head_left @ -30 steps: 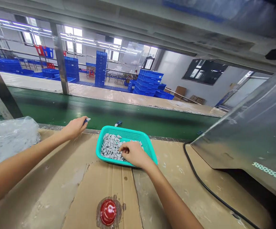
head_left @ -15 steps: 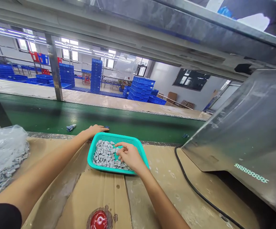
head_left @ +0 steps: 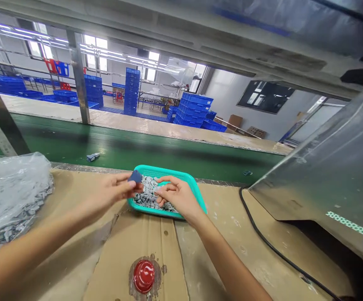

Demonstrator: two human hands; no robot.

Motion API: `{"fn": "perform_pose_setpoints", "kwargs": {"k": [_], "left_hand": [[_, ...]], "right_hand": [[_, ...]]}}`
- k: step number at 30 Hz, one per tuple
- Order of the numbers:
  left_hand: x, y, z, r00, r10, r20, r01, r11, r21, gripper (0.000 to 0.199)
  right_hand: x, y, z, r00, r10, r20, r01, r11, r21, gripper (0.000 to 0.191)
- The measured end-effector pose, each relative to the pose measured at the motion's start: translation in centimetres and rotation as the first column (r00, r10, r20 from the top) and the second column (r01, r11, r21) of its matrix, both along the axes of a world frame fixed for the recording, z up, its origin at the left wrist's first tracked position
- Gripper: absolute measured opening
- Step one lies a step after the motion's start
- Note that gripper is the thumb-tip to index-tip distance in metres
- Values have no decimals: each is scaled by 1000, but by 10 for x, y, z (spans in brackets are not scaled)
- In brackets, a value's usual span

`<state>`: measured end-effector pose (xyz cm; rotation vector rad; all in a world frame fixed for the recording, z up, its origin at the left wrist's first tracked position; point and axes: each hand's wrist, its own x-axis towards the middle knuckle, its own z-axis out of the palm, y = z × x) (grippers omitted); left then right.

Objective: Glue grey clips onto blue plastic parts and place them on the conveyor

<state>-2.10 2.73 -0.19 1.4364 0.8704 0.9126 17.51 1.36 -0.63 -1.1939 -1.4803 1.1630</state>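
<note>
My left hand [head_left: 120,187] is closed around a small dark blue plastic part [head_left: 135,177], held up at the left side of a teal plastic basket [head_left: 200,198]. The hand is slightly smeared by motion. Many small light grey plastic pieces [head_left: 150,198] lie in the basket. Over its right half is my right hand [head_left: 179,198], with curled fingers and the thumb tip drawn in. Something small and pale may be at its fingertips, too small to make out.
Behind the basket runs a green conveyor belt [head_left: 168,152] carrying a blue-grey part [head_left: 92,157] and a dark piece [head_left: 247,173]. A clear bag of pieces [head_left: 15,188] lies left. A red domed object [head_left: 143,276] sits in front; a black cable [head_left: 262,236] and metal housing [head_left: 322,167] stand right.
My left hand has come back from the belt towards me, bringing the dark blue part over the basket's left edge. My right hand stays over the basket. The view has shifted slightly.
</note>
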Motion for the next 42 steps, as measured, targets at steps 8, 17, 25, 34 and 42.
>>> {"fn": "perform_pose_setpoints", "kwargs": {"k": [8, 17, 25, 34, 42], "left_hand": [[-4, -64, 2, 966, 51, 252, 56, 915, -399, 18], [-2, -73, -2, 896, 23, 443, 227, 834, -502, 15], [-3, -77, -7, 901, -44, 431, 265, 844, -467, 17], [-7, -81, -7, 941, -139, 308, 268, 863, -428, 19], [-12, -76, -6, 972, -168, 164, 216, 915, -340, 16]], "right_hand": [[-33, -64, 13, 991, 110, -73, -109, 994, 15, 2], [-25, -82, 16, 966, 33, 258, -122, 933, 337, 19], [-27, -91, 16, 856, -115, 505, -239, 778, 582, 15], [-22, -110, 6, 822, -197, 534, -205, 773, 600, 13], [-20, -134, -25, 812, -226, 538, -143, 816, 560, 18]]}}
